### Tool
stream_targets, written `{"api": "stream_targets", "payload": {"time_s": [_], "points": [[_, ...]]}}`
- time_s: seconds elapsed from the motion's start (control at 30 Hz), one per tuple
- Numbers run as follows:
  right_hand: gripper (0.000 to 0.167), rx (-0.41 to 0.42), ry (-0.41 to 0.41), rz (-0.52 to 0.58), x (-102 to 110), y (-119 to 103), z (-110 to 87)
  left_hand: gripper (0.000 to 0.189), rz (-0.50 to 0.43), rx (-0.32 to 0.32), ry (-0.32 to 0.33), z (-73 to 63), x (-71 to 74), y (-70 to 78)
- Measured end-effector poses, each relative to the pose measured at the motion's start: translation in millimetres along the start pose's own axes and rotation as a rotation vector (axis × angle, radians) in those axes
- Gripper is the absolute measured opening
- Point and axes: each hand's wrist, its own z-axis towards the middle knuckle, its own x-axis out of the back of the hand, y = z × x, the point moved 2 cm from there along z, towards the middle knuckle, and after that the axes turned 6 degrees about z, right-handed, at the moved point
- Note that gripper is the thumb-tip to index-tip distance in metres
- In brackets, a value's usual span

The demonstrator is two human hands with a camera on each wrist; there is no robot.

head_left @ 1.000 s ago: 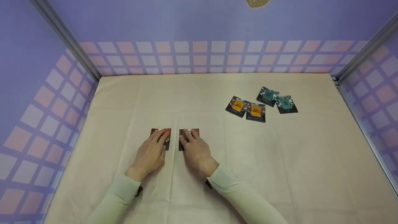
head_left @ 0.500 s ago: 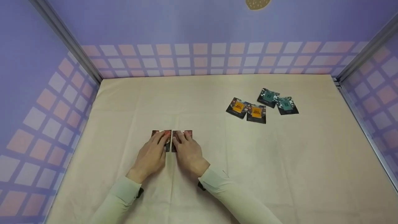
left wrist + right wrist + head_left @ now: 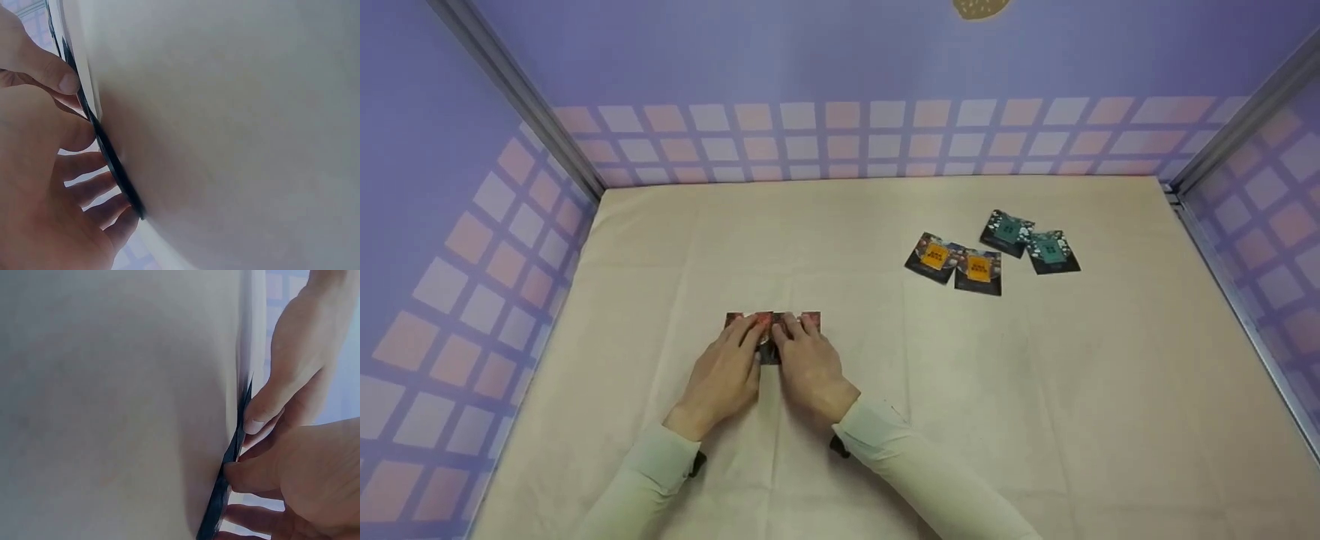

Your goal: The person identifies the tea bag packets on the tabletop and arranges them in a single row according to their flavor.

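Note:
Side by side at the middle left of the table lie two thin square packets, red above and black below. My left hand [image 3: 720,376] rests its fingers on the left packet [image 3: 766,318], covering most of its face. On the right packet [image 3: 812,319] press the fingers of my right hand [image 3: 813,373]. The packets' inner edges meet between my hands. Low in both wrist views, the left packet [image 3: 115,163] and right packet [image 3: 215,506] appear as dark thin edges against the cloth, with fingers laid over them and thumbs at the near edges.
Two orange-labelled packets [image 3: 979,271] lie at the right of the table, their corners meeting. Behind them are two green-labelled packets [image 3: 1051,253]. A cream cloth [image 3: 1110,390] covers the table, with purple checked walls [image 3: 840,67] on three sides.
My right hand has slid left with its packet, closing the gap to the left one. My left hand and the orange- and green-labelled packets have stayed in place.

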Motion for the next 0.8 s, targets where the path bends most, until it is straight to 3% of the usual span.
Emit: {"api": "stream_targets", "payload": {"time_s": [0.43,0.8], "points": [[0.056,0.055,0.103,0.076,3,11,-2.2,0.049,0.037,-0.013,0.009,2.5,-0.2,0.3],[0.046,0.043,0.196,0.168,24,64,0.5,0.047,0.023,0.001,0.0,2.2,-1.1,1.6]]}}
